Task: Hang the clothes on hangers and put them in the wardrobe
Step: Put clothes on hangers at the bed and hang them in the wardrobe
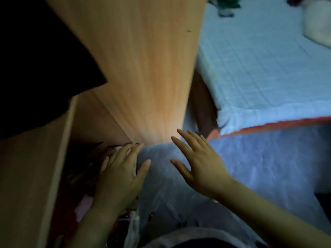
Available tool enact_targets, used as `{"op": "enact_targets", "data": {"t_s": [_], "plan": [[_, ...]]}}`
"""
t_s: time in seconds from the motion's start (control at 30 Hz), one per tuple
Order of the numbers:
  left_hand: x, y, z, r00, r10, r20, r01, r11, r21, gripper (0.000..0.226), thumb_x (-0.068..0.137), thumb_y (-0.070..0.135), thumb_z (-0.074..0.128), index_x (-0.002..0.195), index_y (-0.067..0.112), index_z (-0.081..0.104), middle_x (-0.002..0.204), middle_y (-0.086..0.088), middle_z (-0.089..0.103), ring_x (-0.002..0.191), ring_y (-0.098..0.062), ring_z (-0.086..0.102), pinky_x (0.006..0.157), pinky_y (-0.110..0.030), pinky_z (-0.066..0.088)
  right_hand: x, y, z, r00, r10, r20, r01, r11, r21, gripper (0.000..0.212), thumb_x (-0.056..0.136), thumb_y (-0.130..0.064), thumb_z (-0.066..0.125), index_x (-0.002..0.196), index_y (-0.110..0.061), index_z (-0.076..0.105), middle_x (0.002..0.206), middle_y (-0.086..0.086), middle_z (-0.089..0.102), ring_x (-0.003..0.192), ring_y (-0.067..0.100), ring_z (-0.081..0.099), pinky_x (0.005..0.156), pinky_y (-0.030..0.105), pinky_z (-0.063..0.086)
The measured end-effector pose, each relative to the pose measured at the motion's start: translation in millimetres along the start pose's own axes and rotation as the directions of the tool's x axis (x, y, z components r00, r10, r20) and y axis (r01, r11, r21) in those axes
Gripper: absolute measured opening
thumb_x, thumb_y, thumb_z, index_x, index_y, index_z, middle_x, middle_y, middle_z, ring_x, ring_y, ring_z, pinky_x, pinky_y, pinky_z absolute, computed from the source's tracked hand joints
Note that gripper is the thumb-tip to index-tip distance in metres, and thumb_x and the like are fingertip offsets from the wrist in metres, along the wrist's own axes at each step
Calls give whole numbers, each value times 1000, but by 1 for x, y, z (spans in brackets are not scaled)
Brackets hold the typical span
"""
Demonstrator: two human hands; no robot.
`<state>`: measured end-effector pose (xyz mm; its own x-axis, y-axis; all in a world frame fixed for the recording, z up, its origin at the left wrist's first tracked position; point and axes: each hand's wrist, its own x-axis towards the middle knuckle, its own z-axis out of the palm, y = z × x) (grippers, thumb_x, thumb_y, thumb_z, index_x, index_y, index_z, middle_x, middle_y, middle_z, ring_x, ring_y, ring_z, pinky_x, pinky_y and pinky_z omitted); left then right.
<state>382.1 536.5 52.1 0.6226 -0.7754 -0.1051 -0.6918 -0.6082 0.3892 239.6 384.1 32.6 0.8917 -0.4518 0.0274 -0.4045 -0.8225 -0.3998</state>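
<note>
The wooden wardrobe (143,68) fills the upper left, with its side panel running down to the middle of the view. My left hand (120,169) reaches toward the wardrobe's lower opening with straight fingers, beside dark and pink clothes (84,176) that lie in shadow there. My right hand (197,163) hovers to the right with its fingers spread, over a grey-blue fabric (164,194). Neither hand holds anything. No hanger shows.
A bed with a pale blue checked quilt (268,68) and an orange-edged border stands to the right. A grey-blue blanket (268,167) drapes over its near side. Dark clothing (225,6) lies at the far end of the bed. A wardrobe partition (59,158) stands at the left.
</note>
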Motion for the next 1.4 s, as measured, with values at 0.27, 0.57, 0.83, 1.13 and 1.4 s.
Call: {"op": "enact_targets", "data": {"t_s": [0.27, 0.57, 0.83, 1.13, 1.4], "plan": [[71, 175, 91, 895, 387, 223, -386, 921, -51, 64, 84, 60, 28, 128, 21, 53, 125, -2, 59, 116, -24, 53, 97, -40, 41, -101, 166, -53, 904, 422, -64, -409, 900, 152, 61, 92, -57, 29, 133, -16, 48, 141, 7, 46, 130, 28, 42, 107, 50, 34], [111, 446, 222, 629, 695, 348, -664, 713, -224, 63, 86, 60, 30, 132, 21, 51, 127, -1, 59, 115, -22, 56, 94, -44, 47, -229, 356, -143, 659, 732, -172, -705, 681, 197, 60, 91, -56, 30, 135, -19, 47, 143, 3, 43, 133, 23, 37, 110, 46, 31], [173, 620, 292, 404, 798, 448, -820, 532, -209, 59, 88, 58, 31, 128, 22, 53, 121, 2, 61, 108, -21, 59, 89, -41, 49, -282, 486, -181, 437, 876, -205, -815, 482, 321, 60, 90, -58, 30, 132, -21, 50, 137, 0, 49, 129, 19, 42, 111, 42, 31], [307, 819, 361, 302, 826, 476, -874, 439, -207, 65, 87, 62, 22, 130, 23, 51, 124, 1, 59, 108, -23, 57, 90, -44, 47, -242, 697, -287, 342, 889, -304, -845, 432, 316, 57, 92, -54, 33, 134, -19, 49, 138, 0, 49, 131, 20, 39, 110, 32, 18], [376, 1036, 429, 166, 857, 489, -865, 364, -344, 59, 89, 60, 29, 137, 29, 42, 138, 5, 50, 122, -14, 48, 103, -32, 39, -261, 873, -381, 217, 912, -348, -866, 345, 363, 63, 89, -57, 24, 138, -23, 42, 144, 1, 43, 137, 22, 32, 113, 41, 20]]}}
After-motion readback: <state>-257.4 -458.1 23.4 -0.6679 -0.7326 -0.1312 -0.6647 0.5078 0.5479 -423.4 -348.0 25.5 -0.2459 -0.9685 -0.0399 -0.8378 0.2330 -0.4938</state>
